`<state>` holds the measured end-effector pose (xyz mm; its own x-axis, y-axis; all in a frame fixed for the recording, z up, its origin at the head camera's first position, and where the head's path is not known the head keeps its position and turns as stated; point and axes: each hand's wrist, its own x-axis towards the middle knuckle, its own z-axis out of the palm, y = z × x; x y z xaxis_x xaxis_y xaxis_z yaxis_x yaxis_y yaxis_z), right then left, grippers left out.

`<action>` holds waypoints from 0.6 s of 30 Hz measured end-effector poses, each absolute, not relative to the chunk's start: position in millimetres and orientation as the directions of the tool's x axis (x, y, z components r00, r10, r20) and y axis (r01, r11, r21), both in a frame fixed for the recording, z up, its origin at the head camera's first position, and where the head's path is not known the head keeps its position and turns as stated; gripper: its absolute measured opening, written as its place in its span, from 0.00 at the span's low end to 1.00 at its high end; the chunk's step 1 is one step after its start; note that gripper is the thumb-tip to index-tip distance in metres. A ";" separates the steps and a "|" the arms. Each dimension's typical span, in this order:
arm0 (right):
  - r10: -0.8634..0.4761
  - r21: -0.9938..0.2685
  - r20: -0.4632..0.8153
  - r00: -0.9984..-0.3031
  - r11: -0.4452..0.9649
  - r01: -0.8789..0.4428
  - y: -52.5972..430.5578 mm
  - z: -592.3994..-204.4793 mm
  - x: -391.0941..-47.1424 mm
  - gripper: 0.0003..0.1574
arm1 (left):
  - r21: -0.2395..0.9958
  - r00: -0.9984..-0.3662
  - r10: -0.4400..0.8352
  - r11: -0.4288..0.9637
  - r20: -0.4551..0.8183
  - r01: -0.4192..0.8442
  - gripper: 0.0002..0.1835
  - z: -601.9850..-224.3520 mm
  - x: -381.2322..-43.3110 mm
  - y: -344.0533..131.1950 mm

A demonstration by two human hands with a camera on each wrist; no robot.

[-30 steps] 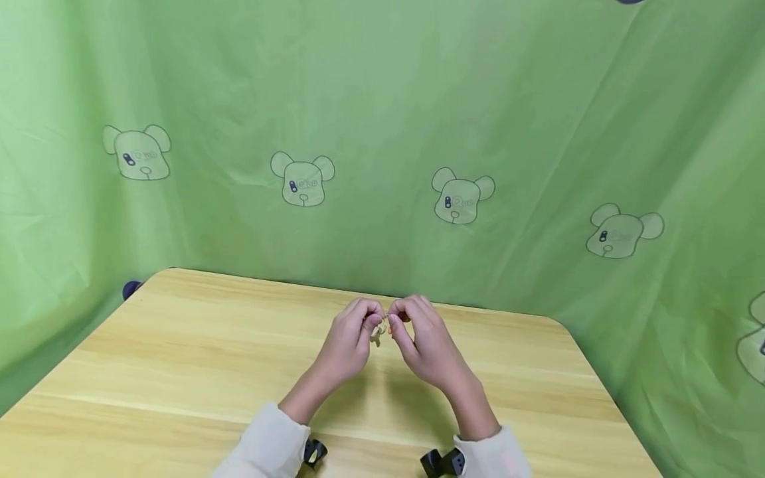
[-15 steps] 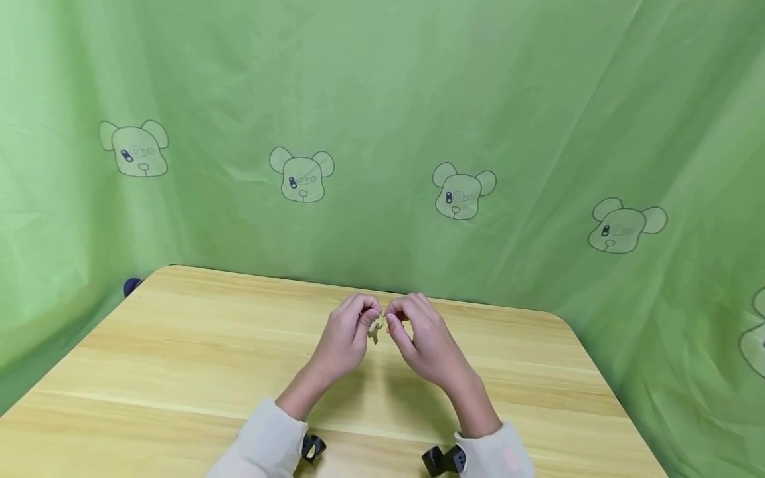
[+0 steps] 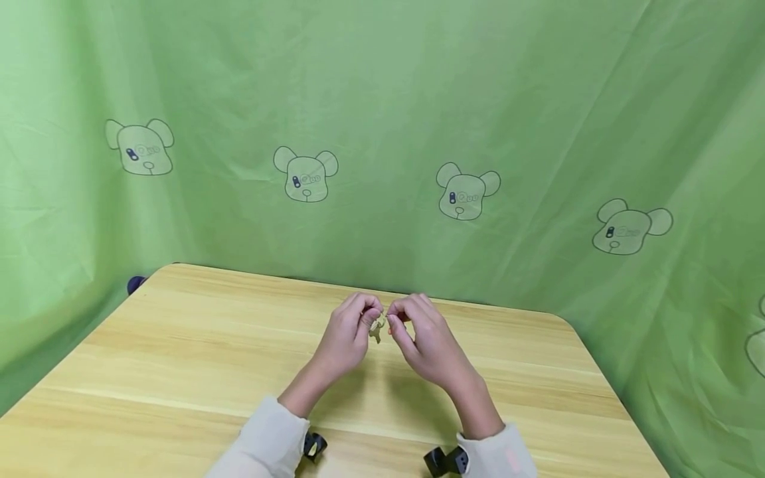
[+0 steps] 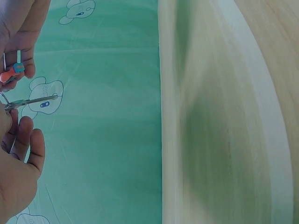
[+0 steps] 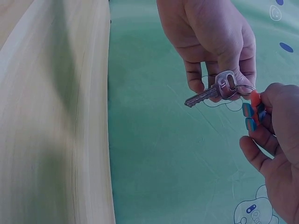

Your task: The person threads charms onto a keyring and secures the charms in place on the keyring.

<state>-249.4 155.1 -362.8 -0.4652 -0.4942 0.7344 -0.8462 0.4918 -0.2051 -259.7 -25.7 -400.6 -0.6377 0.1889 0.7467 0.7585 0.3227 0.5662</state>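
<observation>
Above the table, my left hand (image 3: 346,335) pinches a metal key ring (image 5: 245,87) between thumb and fingers. From that ring hangs a metal key (image 5: 210,92), its toothed end pointing toward the table in the right wrist view. My right hand (image 3: 429,340) is close beside it, pinching a small orange and blue charm (image 5: 255,99) at the ring's other side. The same charm (image 4: 13,72) shows at the left edge of the left wrist view. Fingertips partly cover the ring, so how the charm joins it cannot be made out.
A light wooden table (image 3: 197,358) with rounded far corners lies under both hands. Behind it hangs a green curtain (image 3: 382,99) printed with bear heads. Black wrist cameras (image 3: 445,461) sit at the sleeve cuffs.
Both hands stay nearly in place, fingertips close together. The dangling key has swung slightly between them, and the head view has shifted a little.
</observation>
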 end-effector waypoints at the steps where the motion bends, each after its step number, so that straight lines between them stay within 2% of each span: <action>1: -0.495 -0.205 0.733 -0.466 0.492 -0.846 155.0 -362.7 -249.4 0.06 | 0.564 -0.636 0.188 0.323 0.749 0.760 0.08 -400.7 -259.8 -25.7; 6: -0.497 -0.202 0.732 -0.465 0.494 -0.846 155.0 -363.0 -249.7 0.07 | 0.555 -0.626 0.184 0.324 0.758 0.767 0.08 -400.9 -260.1 -25.9; 18: -0.508 -0.196 0.728 -0.460 0.488 -0.851 154.6 -363.6 -250.4 0.07 | 0.586 -0.649 0.166 0.309 0.742 0.749 0.06 -399.1 -261.4 -27.8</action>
<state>-250.4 154.6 -363.6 -0.4597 -0.5084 0.7281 -0.8505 0.4880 -0.1963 -261.4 -27.8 -399.1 -0.6491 0.1658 0.7424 0.7491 0.3092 0.5859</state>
